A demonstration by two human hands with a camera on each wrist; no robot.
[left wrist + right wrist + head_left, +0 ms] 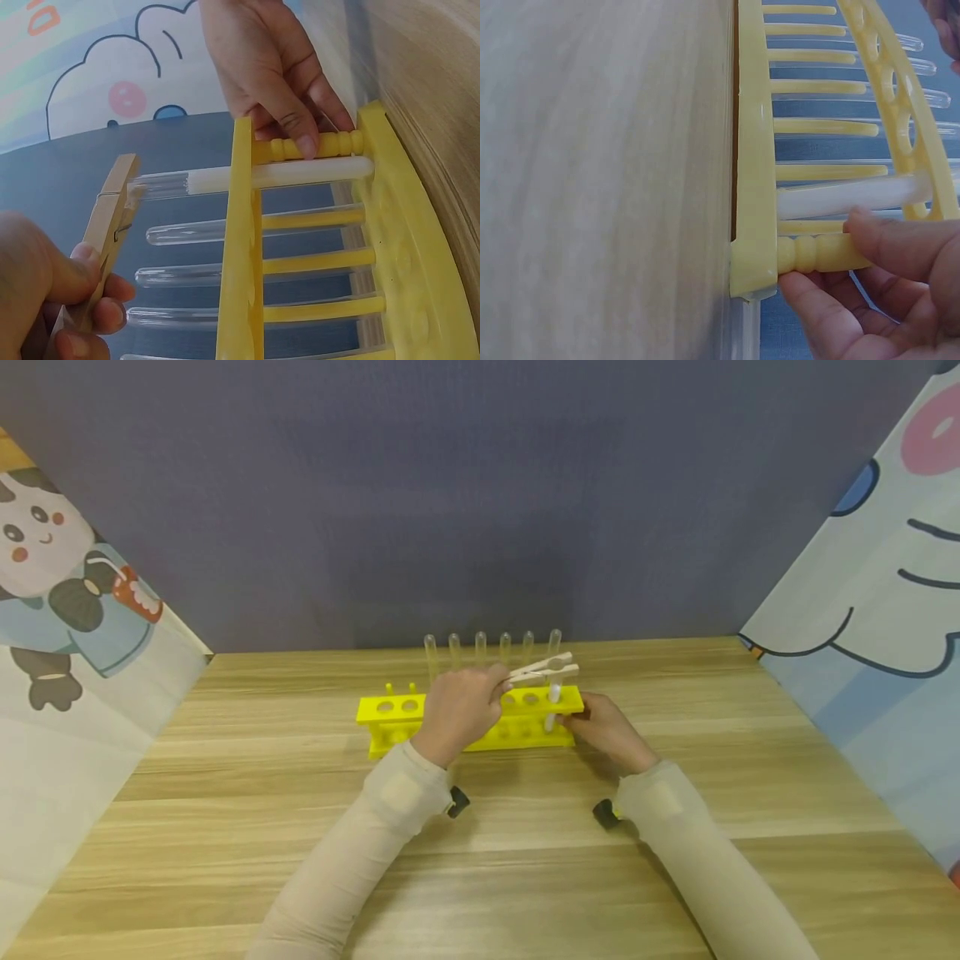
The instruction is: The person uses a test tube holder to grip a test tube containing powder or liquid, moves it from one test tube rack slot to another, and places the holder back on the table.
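Note:
In the head view my left hand (460,706) grips a wooden test tube clamp (542,675). The clamp's jaws are at the upper end of a glass test tube (214,180) partly filled with white material. That tube stands in the right end hole of a yellow test tube rack (397,710), its rounded bottom at the rack's base. My right hand (609,735) holds the end post (821,253) of the rack between thumb and fingers, close beside the white-filled tube.
Several clear test tubes (481,647) stand upside down on yellow pegs along the rack's far side. The rack rests on a wood-grain table (495,868). A dark grey panel (480,510) rises behind it, with cartoon-printed panels (892,610) at both sides.

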